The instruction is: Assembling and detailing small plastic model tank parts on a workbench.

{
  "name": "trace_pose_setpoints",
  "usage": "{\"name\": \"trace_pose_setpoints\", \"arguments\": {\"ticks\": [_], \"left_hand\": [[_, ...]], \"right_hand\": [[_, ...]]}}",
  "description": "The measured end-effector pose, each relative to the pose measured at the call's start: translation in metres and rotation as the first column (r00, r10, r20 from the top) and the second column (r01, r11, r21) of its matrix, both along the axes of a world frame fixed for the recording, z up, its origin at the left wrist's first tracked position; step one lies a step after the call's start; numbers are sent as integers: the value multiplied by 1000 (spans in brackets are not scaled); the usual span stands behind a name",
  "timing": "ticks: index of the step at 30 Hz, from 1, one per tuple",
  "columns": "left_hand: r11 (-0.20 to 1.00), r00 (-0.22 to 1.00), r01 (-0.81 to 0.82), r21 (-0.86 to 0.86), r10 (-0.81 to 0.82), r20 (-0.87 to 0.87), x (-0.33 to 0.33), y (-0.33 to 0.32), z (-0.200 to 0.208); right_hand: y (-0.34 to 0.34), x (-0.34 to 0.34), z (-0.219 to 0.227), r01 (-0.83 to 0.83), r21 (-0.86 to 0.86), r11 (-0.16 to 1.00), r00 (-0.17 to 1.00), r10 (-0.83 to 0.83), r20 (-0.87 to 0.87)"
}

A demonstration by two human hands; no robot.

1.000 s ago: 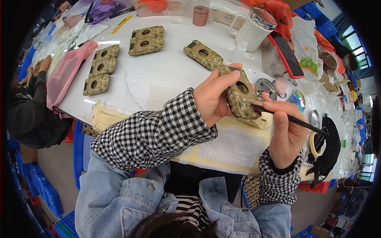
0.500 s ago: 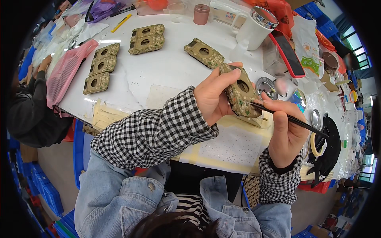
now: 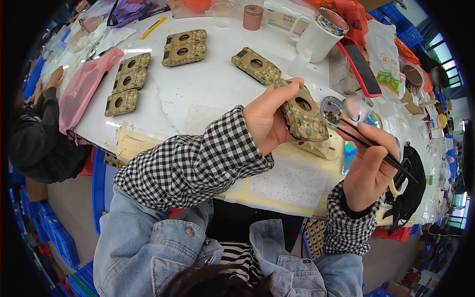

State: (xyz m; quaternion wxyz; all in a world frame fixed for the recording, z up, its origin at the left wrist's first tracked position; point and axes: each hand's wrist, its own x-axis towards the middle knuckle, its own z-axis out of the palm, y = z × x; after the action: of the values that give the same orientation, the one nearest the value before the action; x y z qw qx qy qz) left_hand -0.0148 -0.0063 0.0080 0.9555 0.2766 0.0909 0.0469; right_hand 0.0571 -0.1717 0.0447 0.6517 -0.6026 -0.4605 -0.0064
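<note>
Plainly, in the head view, the left forearm slanted from the lower left up toward the middle, its checked sleeve [image 3: 198,158] ending at the wrist, with the left hand [image 3: 267,119] raised above the table [image 3: 217,81]. The right forearm stood steeper, coming up from the lower right, and the right hand [image 3: 371,171] leaned in toward the middle, its wrist bent a little.

Between the two hands, just beyond the left palm, was the camouflage-patterned shell [image 3: 308,123]. Its long axis ran steeply from upper left to lower right, the lower end pointing toward the person, and the face with the round hole was turned upward. A pale block [image 3: 316,148] sat below its lower end, and a second shell [image 3: 256,71] lay just past its upper end.

The left hand was closed around the shell's left side, thumb pressed over the upper end; the other fingers were mostly hidden underneath. The right hand's thumb and forefinger pinched the black tweezers [image 3: 398,165], whose tips were apart from the shell and close beside a round metal dish [image 3: 331,110] with small dark bits in it. Whether the tips gripped anything could not be told.
</note>
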Motion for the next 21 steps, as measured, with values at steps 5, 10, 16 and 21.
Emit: {"name": "trace_pose_setpoints", "arguments": {"ticks": [5,10,16,21], "left_hand": [[999,999,6,-44,-8,-34,1,1,3],[999,999,-5,-52,2,-52,0,0,4],[999,999,13,-49,-14,-32,2,2,1],[998,999,40,-51,-42,-28,4,2,-1]], "right_hand": [[-12,1,8,154,-33,987,975,-147,165],[-29,-3,7,299,-154,942,933,-255,254],[-37,6,-10,492,-411,768,811,-233,536],[-35,9,-23,512,-392,765,775,-213,596]]}}
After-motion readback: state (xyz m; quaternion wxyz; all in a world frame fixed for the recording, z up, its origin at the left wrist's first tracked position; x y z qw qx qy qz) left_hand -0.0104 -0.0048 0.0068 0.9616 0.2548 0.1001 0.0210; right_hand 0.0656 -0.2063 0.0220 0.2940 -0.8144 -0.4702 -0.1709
